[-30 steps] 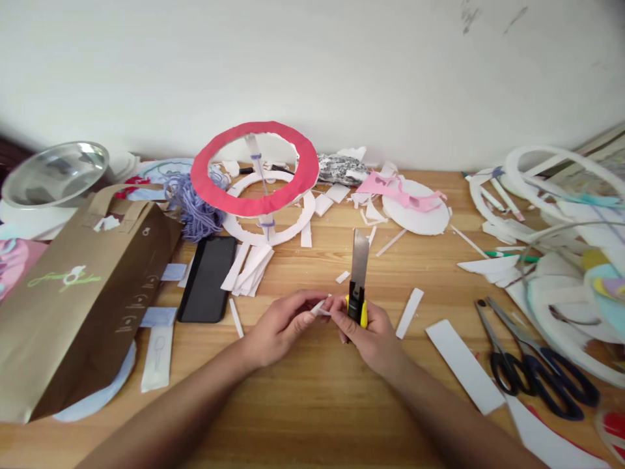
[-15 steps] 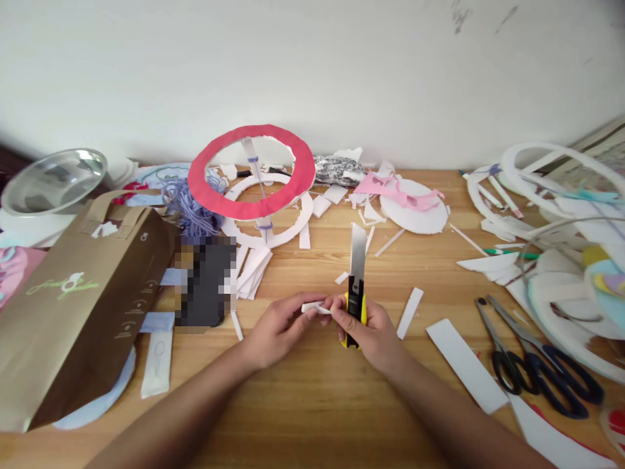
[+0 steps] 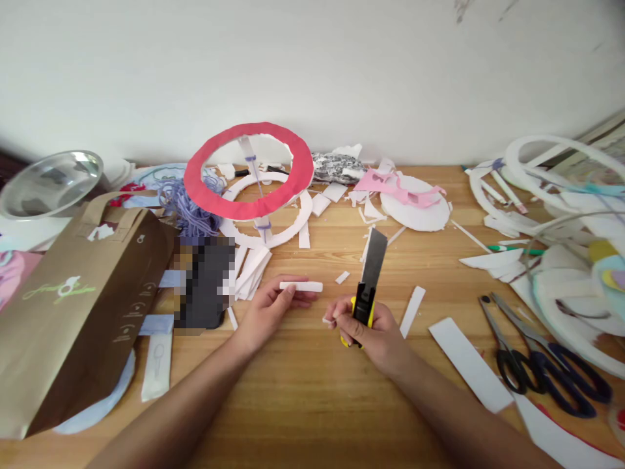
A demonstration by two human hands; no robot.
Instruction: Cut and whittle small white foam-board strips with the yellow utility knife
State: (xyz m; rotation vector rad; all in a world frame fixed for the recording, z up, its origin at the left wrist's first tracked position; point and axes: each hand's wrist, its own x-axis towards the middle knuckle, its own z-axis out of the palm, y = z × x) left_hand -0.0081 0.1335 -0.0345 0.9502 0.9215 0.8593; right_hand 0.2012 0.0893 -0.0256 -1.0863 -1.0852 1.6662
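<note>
The hands have drawn apart since a moment ago: the left hand (image 3: 270,311) now carries the white foam strip (image 3: 301,286) off to its own side, pinched level in its fingertips. The right hand (image 3: 370,330) stays wrapped around the yellow utility knife (image 3: 367,286), whose long blade now tilts away to the right, with a tiny white scrap (image 3: 327,320) at its fingertips. Far left of the left hand, the brown paper bag (image 3: 83,299) lies on its side, contents hidden; behind it sits a clear bowl (image 3: 49,179).
</note>
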